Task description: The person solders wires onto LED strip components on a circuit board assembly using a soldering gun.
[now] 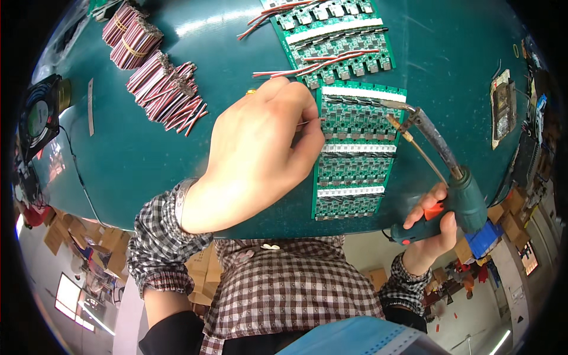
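My left hand [254, 154] pinches a thin red wire [302, 123] at the left edge of a green circuit board panel [355, 148]. The panel carries rows of small components, with white strips and short black wires across it. My right hand [438, 236] is wrapped around the handle of a dark green soldering gun [469, 201] with a red trigger. Its bent metal tip and thin brass-coloured feed tube reach over the panel's upper right part. Just above lies a second circuit board panel [337, 44], with red, white and black wires [340, 58] across it.
Rubber-banded wire bundles [136, 44] and a loose heap of cut wires [163, 92] lie at the upper left. A black fan [40, 121] stands at the far left, beyond a thin strip [90, 106]. A stained, pale-edged tray [503, 109] sits at the right.
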The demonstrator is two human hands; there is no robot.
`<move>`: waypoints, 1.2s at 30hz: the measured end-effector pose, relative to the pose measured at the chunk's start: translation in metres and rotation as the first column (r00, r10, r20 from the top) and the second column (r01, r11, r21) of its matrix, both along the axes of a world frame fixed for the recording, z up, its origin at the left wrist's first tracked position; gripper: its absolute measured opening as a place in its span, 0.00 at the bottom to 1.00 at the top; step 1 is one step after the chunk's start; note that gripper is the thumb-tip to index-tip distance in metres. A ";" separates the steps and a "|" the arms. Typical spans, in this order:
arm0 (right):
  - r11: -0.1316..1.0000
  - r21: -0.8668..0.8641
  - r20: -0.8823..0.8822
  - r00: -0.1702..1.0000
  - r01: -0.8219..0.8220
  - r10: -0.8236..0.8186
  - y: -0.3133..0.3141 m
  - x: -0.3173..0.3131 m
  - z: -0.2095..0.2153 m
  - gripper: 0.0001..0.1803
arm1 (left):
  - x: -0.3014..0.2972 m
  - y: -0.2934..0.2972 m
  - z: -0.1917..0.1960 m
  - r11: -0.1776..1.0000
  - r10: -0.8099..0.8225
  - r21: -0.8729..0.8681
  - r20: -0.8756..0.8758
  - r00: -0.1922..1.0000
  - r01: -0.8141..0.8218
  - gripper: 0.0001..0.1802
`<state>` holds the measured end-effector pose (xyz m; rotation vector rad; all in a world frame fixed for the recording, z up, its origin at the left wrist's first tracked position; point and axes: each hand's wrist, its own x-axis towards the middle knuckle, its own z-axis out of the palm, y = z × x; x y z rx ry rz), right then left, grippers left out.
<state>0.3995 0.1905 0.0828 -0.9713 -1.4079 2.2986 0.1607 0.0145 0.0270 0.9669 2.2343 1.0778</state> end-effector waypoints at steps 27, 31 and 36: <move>0.883 0.448 0.302 0.953 -0.137 -0.006 -0.033 -0.006 0.000 0.25 | 0.009 0.012 -0.016 0.995 0.058 0.084 -0.061 0.996 -0.053 0.06; 0.884 0.452 0.300 0.954 -0.121 -0.023 -0.034 -0.007 0.000 0.23 | 0.008 0.012 -0.014 0.995 0.057 0.083 -0.045 0.997 -0.053 0.06; 0.927 0.370 0.226 0.974 -0.066 -0.021 -0.027 -0.013 -0.007 0.19 | -0.001 0.015 -0.018 0.997 0.048 0.061 -0.040 0.998 -0.045 0.05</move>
